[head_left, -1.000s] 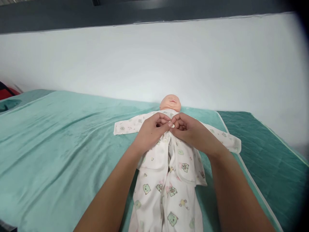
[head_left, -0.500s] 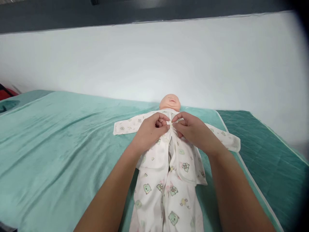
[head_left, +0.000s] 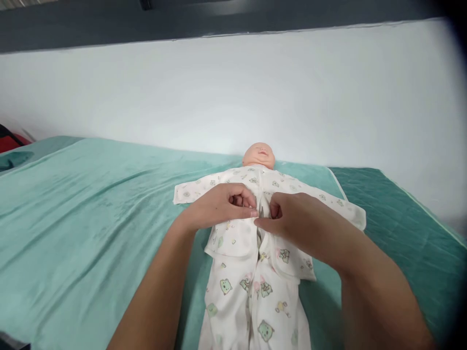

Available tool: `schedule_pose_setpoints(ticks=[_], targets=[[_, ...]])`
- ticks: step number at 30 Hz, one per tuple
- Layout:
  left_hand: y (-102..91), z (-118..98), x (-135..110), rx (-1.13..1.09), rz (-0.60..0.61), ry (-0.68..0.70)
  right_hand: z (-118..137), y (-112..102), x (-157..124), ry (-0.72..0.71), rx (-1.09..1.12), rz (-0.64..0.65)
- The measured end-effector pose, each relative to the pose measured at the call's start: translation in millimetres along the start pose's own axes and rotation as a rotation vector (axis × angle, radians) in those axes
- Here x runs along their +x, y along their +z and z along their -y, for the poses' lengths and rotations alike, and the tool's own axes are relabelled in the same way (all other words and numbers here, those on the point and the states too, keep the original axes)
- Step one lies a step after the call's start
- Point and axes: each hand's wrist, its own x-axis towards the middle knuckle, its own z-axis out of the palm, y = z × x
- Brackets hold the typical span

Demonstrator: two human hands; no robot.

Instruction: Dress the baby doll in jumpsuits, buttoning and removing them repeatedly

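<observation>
A baby doll (head_left: 259,155) lies on its back on a teal blanket (head_left: 91,204), dressed in a white printed shirt (head_left: 233,236) and matching trousers (head_left: 255,301). My left hand (head_left: 219,206) pinches the left front edge of the shirt at mid-chest, fingers curled. My right hand (head_left: 295,221) pinches the right front edge just beside it, thumb meeting the left hand's fingers. The shirt's top part near the neck lies closed; below my hands it gapes open.
A white wall (head_left: 233,92) rises right behind the doll's head. A darker green quilted mat (head_left: 401,223) shows at the right, past the blanket's white edge. Something red (head_left: 9,141) sits at the far left.
Both hands have slid down the shirt front from the collar area to mid-chest. The upper part of the shirt now lies closed and in view.
</observation>
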Motion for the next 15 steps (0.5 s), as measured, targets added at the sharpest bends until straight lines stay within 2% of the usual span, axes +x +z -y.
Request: schedule_pose_setpoints(ticks=[3,7,11,15], targets=[[-0.3,1.1,1.7,0.057,0.029,0.042,6.8,3.9,-1.2,-0.010,-0.105,-0.036],[2.4,-1.3,2.4,0.108,0.033,0.069,0.1,5.1,-2.0,-0.046,-0.101,-0.011],[3.3,-2.3,1.1,0.113,0.020,0.068,-14.5,0.5,0.1,-0.068,0.053,0.123],[0.3,-0.2,-0.7,0.028,0.036,0.036,-24.6,-6.7,9.1,-0.129,0.378,0.299]])
